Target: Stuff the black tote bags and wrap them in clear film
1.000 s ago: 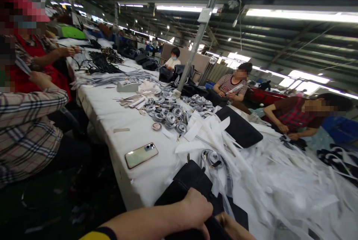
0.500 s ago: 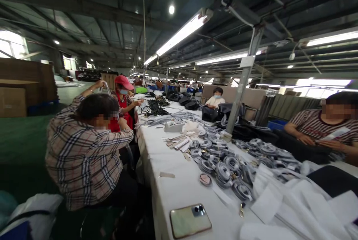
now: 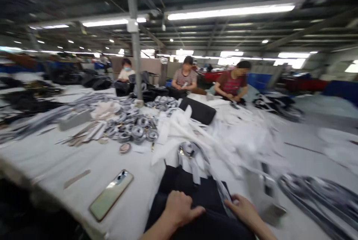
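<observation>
A black bag (image 3: 192,191) lies at the bottom centre, with a wrapped grey strap (image 3: 195,156) and gold-coloured hardware at its far end. My left hand (image 3: 180,207) rests on top of the bag, fingers curled and thumb stretched out to the right; what lies under its fingers is hidden. At the bag's right edge, my right hand (image 3: 242,208) has its thumb and fingers against a clear-wrapped strip. A green phone (image 3: 112,194) lies on the white table to the left of the bag.
Coiled grey straps (image 3: 138,131) and white sheets (image 3: 232,135) cover the table beyond the bag. A grey box (image 3: 261,195) and more straps (image 3: 316,199) lie to the right. Across the table sit several people, near a metal post (image 3: 135,46).
The head view has swung right and down. Both my hands and the black bag have come into view, while the person in the plaid shirt has left it.
</observation>
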Demonstrator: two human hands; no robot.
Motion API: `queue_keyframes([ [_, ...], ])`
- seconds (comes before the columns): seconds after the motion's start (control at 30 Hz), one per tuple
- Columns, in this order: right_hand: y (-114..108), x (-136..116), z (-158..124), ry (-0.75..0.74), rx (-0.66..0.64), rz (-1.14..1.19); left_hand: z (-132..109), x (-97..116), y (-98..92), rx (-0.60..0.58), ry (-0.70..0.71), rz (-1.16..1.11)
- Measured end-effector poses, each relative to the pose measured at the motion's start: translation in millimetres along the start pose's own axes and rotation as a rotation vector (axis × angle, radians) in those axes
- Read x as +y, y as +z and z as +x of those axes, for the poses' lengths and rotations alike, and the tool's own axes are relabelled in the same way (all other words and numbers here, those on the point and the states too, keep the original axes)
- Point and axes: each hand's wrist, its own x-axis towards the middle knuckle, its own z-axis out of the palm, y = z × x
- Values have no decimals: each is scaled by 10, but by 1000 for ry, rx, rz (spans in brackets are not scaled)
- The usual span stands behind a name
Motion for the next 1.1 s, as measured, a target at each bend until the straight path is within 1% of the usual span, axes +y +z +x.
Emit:
queue_keyframes([
  [0.03,-55,228,-189,125,9,53,-30,6,15,-17,44,9],
  [0.1,-86,519,-441,323,56,221,-51,-53,28,-41,127,27],
  [0.13,-73,605,-516,391,102,318,-52,-86,27,-42,145,31],
  [0.2,-25,715,-635,493,224,537,-58,-117,15,-42,134,40],
  [0.27,20,795,-791,582,377,759,-74,-100,-6,-52,102,57],
  [0.33,39,880,-1019,666,553,955,-92,-66,-24,-82,117,92],
  [0.47,-11,1053,-1527,783,876,1245,-93,-65,-7,-155,193,214],
  [0.6,-174,1241,-1866,818,1153,1422,-46,-144,77,-230,259,385],
  [0.67,-248,1312,-2000,847,1250,1482,-26,-169,103,-257,289,446],
  [0.7,-263,1318,-2065,868,1265,1512,-19,-173,106,-272,294,463],
  [0.77,-230,1237,-2182,915,1228,1571,-13,-164,93,-314,284,473],
  [0.8,-182,1150,-2225,943,1153,1609,-11,-152,80,-337,273,469],
  [0.83,-120,1039,-2251,969,1030,1654,-10,-138,64,-357,260,460],
  [0.87,-49,915,-2257,987,878,1697,-9,-123,48,-368,243,442],
  [0.9,21,789,-2240,987,680,1739,-8,-109,31,-376,222,417],
  [0.97,140,577,-2143,921,377,1773,-7,-83,1,-380,175,345],
  [1.0,184,504,-2070,877,293,1772,-7,-73,-12,-382,149,308],
  [1.03,216,456,-1989,841,271,1765,-9,-64,-23,-381,127,278],
  [1.1,260,424,-1834,812,274,1756,-14,-49,-40,-374,111,248],
])
